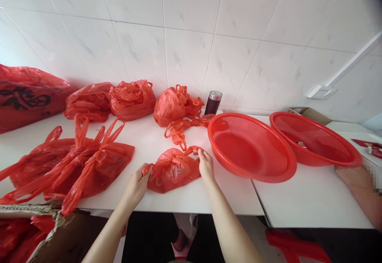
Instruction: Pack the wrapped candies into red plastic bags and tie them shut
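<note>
Fingers of the left hand point(136, 186) are closed around one twisted end of the bag point(174, 173), a small red tip poking out above the knuckles; those of the right hand point(205, 165) pinch the other end, a thin strand, between thumb and forefinger. So the bag lies directly between the two hands, on the near part of the table point(238, 197), its long axis running left to right and tipping slightly up and away on the right. Neither hand is clearly nearer, since each touches one end; the right sits a little farther from the table's front edge.

Thin, glossy, half see-through plastic makes up the bag: it is rounded and puffed, with creases gathering at the top and something pale and shiny dimly showing within. What that is, I cannot tell. Just behind it, a crumpled strip of plastic point(179, 129) trails toward a basket point(250, 147), a hard, smooth, round one with a fine-holed wall. To the left stand knotted bags point(74, 167) with stiff, upright loops. Softer, wrinkled bundles point(133, 100) sit along the smooth tiled wall point(191, 56), near a dark, metal-capped bottle point(213, 102). Another person's hand point(352, 177) rests under the second basket point(316, 139).
</note>
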Motion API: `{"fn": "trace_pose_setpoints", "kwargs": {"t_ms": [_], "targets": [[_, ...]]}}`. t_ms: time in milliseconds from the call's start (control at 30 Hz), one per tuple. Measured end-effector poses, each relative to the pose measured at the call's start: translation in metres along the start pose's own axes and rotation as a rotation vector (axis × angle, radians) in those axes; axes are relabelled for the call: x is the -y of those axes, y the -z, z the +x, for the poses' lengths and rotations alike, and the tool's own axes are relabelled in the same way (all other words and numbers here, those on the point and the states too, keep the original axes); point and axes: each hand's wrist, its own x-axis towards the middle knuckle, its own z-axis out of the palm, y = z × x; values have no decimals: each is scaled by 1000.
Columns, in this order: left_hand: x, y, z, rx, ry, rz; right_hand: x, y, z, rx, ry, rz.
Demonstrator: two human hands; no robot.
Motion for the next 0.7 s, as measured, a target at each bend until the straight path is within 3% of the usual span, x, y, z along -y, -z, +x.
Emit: {"fn": "trace_pose_setpoints", "kwargs": {"t_ms": [200, 333, 467, 533, 600, 667, 700], "targets": [[1, 17, -45, 76, -69, -390, 9, -1, 23, 18, -242, 395], [5, 22, -73, 70, 52, -543, 10, -8, 33, -67, -315, 524], [8, 25, -79, 48, 193, -594, 7, -12, 28, -80, -286, 591], [0, 27, -74, -121, 104, -458, 4, -12, 23, -58, -254, 610], [-17, 26, -65, -315, -94, -246, 0, -9, 18, -24, -227, 623], [-38, 17, -56, -381, -279, -33, -4, -6, 14, 11, -198, 637], [-49, 9, -50, -350, -333, 67, -6, -3, 13, 25, -181, 644]]}}
